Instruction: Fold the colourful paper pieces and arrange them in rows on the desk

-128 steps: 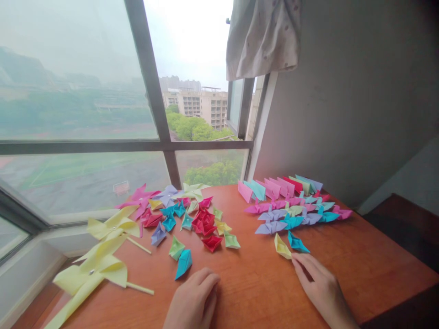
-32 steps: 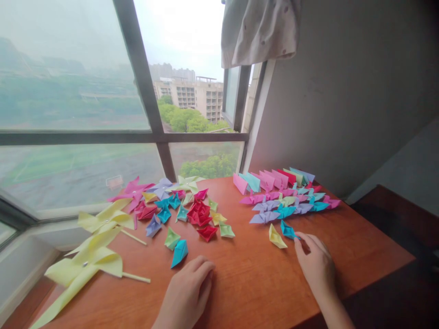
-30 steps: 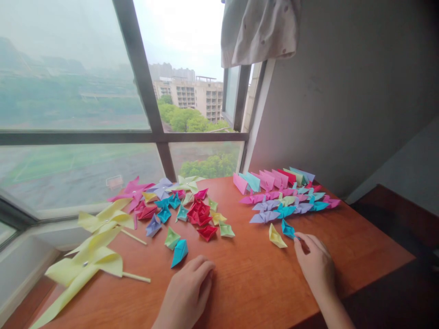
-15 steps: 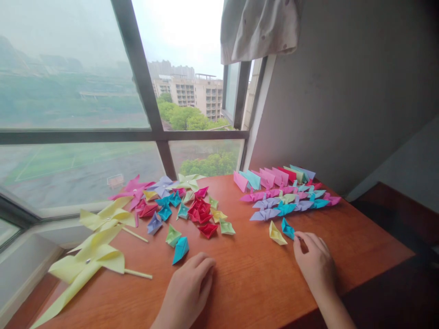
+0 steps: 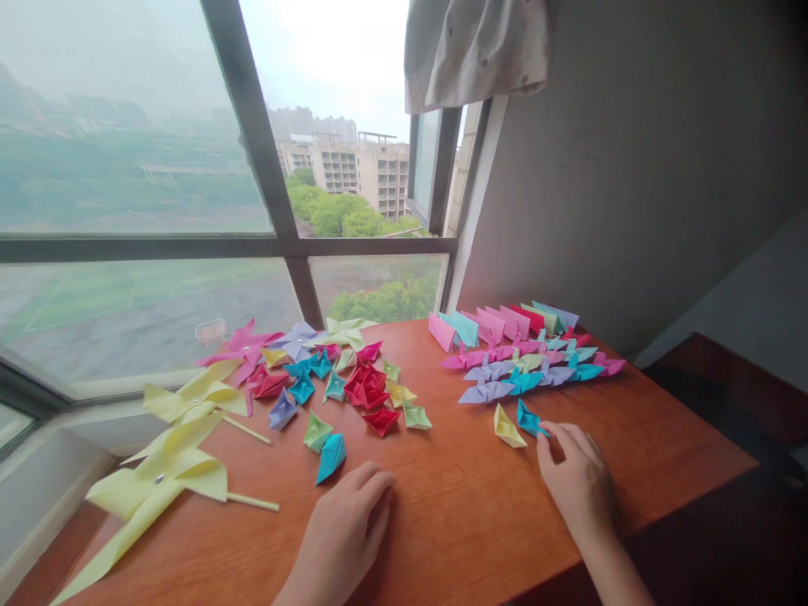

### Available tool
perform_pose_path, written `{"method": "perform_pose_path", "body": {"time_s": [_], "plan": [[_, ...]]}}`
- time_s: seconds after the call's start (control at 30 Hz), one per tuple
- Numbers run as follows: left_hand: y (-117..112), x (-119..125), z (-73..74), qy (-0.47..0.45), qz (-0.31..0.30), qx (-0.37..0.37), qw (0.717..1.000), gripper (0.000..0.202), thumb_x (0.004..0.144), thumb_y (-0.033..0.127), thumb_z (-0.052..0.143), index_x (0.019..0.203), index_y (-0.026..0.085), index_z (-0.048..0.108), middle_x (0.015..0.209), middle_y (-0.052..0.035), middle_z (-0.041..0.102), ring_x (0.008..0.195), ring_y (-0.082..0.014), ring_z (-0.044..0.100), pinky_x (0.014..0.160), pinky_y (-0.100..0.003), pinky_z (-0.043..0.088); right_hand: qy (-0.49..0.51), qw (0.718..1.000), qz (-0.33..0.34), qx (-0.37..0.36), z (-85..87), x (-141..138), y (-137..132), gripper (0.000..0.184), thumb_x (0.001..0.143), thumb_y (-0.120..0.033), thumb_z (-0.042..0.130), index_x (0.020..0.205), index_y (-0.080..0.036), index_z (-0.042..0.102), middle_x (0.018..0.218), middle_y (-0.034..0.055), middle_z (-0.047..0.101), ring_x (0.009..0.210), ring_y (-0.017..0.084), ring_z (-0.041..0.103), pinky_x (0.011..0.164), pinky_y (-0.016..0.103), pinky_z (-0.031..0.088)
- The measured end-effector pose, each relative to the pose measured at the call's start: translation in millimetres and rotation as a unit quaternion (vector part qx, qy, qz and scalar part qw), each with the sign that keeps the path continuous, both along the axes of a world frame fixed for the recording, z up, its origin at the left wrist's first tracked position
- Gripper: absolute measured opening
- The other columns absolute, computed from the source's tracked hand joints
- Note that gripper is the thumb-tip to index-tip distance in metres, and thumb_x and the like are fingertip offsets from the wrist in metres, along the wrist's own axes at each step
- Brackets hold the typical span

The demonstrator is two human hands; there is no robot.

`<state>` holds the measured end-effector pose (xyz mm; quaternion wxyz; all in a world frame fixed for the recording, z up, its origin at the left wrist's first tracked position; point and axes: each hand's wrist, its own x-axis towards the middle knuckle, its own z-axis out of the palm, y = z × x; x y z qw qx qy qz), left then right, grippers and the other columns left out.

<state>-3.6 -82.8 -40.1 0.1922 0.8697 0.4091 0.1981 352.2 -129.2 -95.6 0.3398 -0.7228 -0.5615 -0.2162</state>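
Observation:
A small blue paper boat (image 5: 528,417) stands on the table toward the right, its near end pinched between the thumb and forefinger of my right hand (image 5: 577,471). Just left of it sits a yellow paper boat (image 5: 507,427), not touched by any finger. My left hand (image 5: 350,526) rests on the wood with its fingers curled in; nothing shows in it, though the fingertips are partly hidden. Closest to that hand lies a tipped blue paper boat (image 5: 332,459), with a light green paper boat (image 5: 316,432) right behind it.
Red, green, blue and purple paper boats cluster around a red folded piece (image 5: 367,385) at mid-left. Yellow pinwheels (image 5: 161,481) on sticks lie at the left. Rows of paper cranes (image 5: 486,392) and folded paper pieces (image 5: 496,324) line the back right of the table (image 5: 435,539), by a window.
The view has shifted very slightly. Both hands and the paper pieces otherwise keep their places, the right hand still on the blue paper boat.

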Motion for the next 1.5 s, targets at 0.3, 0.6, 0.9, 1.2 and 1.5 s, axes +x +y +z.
{"method": "perform_pose_path", "body": {"time_s": [0.3,0.6,0.9,1.2,1.5], "plan": [[0,0,-2.2,0.012,0.001,-0.009,1.0,0.02,0.095,0.016,0.039,0.096,0.024,0.057,0.097,-0.0031,0.064,0.084,-0.0169,0.063,0.071,-0.024,0.049,0.004,1.0,0.002,-0.016,-0.7,1,1,0.03,0.094,-0.039,0.048,0.092,-0.019,0.069,0.09,0.0105,0.067,0.085,0.024,0.059,0.079,0.035,0.045],[1,0,-1.4,0.001,0.002,0.012,1.0,0.02,0.094,0.016,0.041,0.094,0.024,0.06,0.094,-0.003,0.065,0.082,-0.0166,0.064,0.069,-0.023,0.05,0.001,1.0,-0.002,-0.01,-0.3,2,2,0.031,0.094,-0.041,0.048,0.092,-0.018,0.069,0.091,0.0103,0.067,0.085,0.023,0.059,0.078,0.035,0.045],[0,1,1.4,-0.009,0.005,0.023,1.0,0.021,0.093,0.016,0.042,0.094,0.024,0.061,0.093,-0.0036,0.065,0.081,-0.0164,0.065,0.068,-0.023,0.05,0.008,1.0,0.002,0.002,4.1,-1,2,0.031,0.094,-0.041,0.049,0.094,-0.019,0.07,0.091,0.0107,0.067,0.085,0.024,0.06,0.079,0.036,0.046],[-1,-3,-0.4,-0.042,0.016,0.043,0.998,0.025,0.094,0.014,0.04,0.102,0.023,0.061,0.098,-0.005,0.066,0.084,-0.0158,0.065,0.072,-0.023,0.051,0.042,0.999,0.009,0.024,13.9,-6,-2,0.028,0.092,-0.038,0.052,0.098,-0.017,0.069,0.092,0.0107,0.068,0.086,0.024,0.061,0.083,0.036,0.047],[4,-27,1.0,-0.078,0.295,0.171,0.937,0.025,0.093,0.031,0.052,0.116,0.023,0.06,0.107,-0.0071,0.065,0.083,-0.0189,0.065,0.072,-0.028,0.053,0.055,0.997,0.019,0.052,15.4,-5,-3,0.026,0.092,-0.035,0.051,0.097,-0.017,0.069,0.089,0.009,0.069,0.077,0.02,0.061,0.077,0.032,0.047]]}}
